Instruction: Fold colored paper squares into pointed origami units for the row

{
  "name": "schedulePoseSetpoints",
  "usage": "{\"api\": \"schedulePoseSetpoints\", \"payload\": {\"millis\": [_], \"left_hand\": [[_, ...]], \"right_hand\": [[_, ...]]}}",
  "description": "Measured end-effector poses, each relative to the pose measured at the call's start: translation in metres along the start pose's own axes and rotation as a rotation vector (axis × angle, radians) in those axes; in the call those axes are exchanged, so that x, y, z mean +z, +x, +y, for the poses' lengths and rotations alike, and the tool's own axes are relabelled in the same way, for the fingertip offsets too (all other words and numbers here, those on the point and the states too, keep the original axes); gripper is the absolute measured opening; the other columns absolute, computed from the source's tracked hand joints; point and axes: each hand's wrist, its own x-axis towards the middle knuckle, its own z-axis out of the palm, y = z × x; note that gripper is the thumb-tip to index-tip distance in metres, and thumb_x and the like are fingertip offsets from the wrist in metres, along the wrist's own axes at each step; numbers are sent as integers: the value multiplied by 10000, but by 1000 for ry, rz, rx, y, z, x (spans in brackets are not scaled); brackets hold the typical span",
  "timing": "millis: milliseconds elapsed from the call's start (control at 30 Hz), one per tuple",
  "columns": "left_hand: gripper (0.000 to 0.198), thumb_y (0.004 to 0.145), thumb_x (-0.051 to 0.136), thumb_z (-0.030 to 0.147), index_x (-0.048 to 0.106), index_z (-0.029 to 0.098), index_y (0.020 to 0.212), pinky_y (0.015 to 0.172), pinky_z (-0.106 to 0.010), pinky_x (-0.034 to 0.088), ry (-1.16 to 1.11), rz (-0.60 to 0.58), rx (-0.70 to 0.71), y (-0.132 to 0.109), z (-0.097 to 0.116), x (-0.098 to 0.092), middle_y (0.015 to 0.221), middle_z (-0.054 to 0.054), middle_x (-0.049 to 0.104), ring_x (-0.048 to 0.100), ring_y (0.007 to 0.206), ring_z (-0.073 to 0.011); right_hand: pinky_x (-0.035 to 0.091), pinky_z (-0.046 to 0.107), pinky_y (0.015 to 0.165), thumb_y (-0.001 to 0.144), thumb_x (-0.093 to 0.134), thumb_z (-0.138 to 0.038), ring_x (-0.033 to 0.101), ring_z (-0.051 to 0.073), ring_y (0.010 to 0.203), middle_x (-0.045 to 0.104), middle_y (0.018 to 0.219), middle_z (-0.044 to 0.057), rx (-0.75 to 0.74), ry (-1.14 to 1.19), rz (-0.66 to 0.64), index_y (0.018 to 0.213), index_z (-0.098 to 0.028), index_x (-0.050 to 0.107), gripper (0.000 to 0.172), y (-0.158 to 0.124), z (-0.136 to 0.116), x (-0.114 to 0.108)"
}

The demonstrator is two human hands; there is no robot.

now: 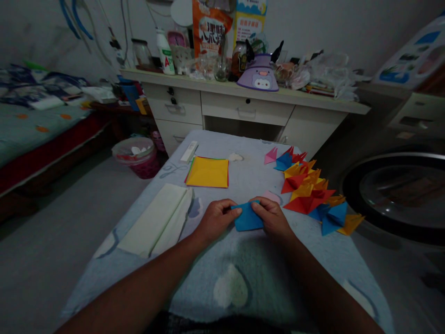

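A folded piece of blue paper (248,219) is held above the cloth-covered table (208,287). My left hand (219,217) pinches its left edge, thumb on top. On the opposite side my right hand (271,216) grips the upper right corner between thumb and fingers. Beyond my left hand lies a stack of square coloured paper (208,172), yellow on top. Several folded paper cranes (308,197) in red, orange, yellow, blue and pink form a row to the right of my right hand.
A folded pale sheet (153,220) lies at the table's left, with a small white box (189,151) farther back. Behind stands a white desk (181,104) crowded with jars and bags. A pink bin (139,160) is on the floor left; a washing machine (399,185) stands right.
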Motion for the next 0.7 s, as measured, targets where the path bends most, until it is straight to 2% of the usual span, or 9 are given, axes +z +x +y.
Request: {"api": "schedulePoseSetpoints", "payload": {"millis": [67,133,267,400,500,700], "left_hand": [[286,759,682,406,637,135,678,547,-228,346,-28,33,8,0,3,0,585,18,520,460,562,-100],[287,759,686,398,625,135,660,537,-222,345,-62,74,13,0,4,-1,571,22,516,454,547,-94],[277,754,702,384,613,135,672,530,-204,345,-151,136,1,1,3,-2,563,37,506,447,534,-78],[319,647,793,341,651,125,833,633,-231,437,-278,44,-68,3,-1,0,718,-6,637,568,657,-119],[339,631,799,335,672,94,833,660,-259,455,-274,-18,-128,4,-2,2,745,-43,671,588,668,-137],[255,668,771,317,649,110,752,577,-229,409,-293,42,-86,4,-2,3,654,-10,635,518,562,-93]], "right_hand": [[423,226,555,676,774,-427,518,113,611,574,727,-36,5,38,-18,910,-212,615,355,1,1,1],[442,227,568,645,805,-382,542,114,630,597,765,-33,16,26,-53,959,-215,595,413,1,3,2],[375,201,474,704,758,-372,469,82,503,564,617,-48,34,-85,-88,919,-172,617,326,2,5,0],[385,203,462,716,737,-375,471,81,477,555,571,-51,5,-85,-29,860,-165,616,282,3,7,-1],[394,201,455,701,749,-373,483,81,474,561,571,-52,-1,-61,-1,862,-168,616,292,3,8,0],[384,203,433,676,769,-377,459,75,450,588,585,-42,-13,8,-49,829,-176,611,297,3,10,7]]}}
